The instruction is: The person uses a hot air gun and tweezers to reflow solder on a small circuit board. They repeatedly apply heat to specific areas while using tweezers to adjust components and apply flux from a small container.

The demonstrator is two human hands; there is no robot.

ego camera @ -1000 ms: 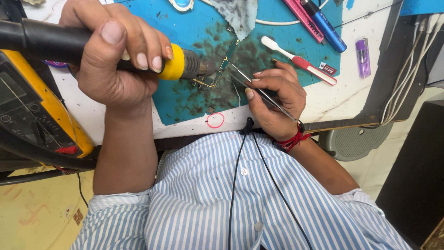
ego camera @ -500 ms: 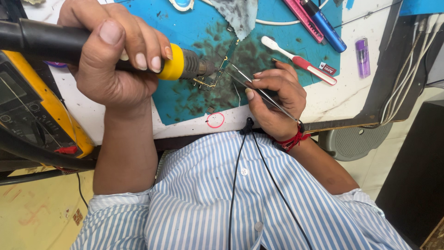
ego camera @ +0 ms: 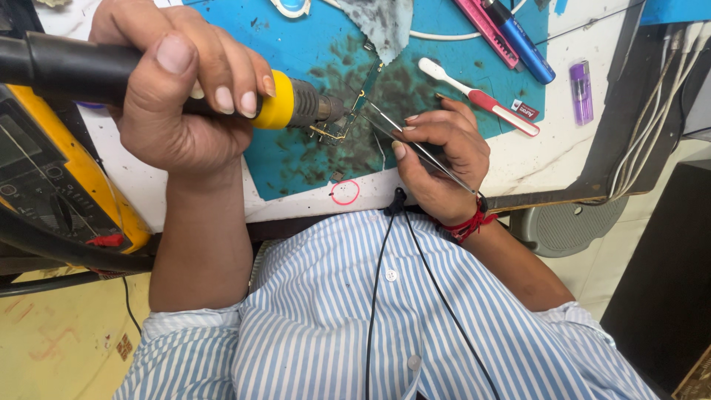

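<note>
Head view, looking down at your two hands over the desk [ego camera: 563, 159]: your left hand [ego camera: 174, 96] is wrapped firmly around the black handle of a hot-air tool with a yellow collar and grey metal nozzle [ego camera: 285, 104], thumb on top and the fingers [ego camera: 226, 96] curled shut over the grip. The nozzle tip sits just beside the small green circuit board with gold edging [ego camera: 348, 118], which lies on the stained blue rubber work mat [ego camera: 311, 159], between your two sets of fingers. Your right hand [ego camera: 444, 159] pinches a pair of thin silver metal tweezers [ego camera: 415, 144], fingers narrow and closed on them, the tips reaching toward the board from the other side. A red thread band [ego camera: 466, 222] circles that wrist. Beyond your right fingers lie a white and red toothbrush [ego camera: 481, 96], a blue pen [ego camera: 526, 44] and a small purple lighter [ego camera: 581, 92]. Outside your left hand sits a yellow and black multimeter [ego camera: 59, 170]. A small pink ring [ego camera: 345, 192] is drawn near the desk edge, just short of your right fingers.
</note>
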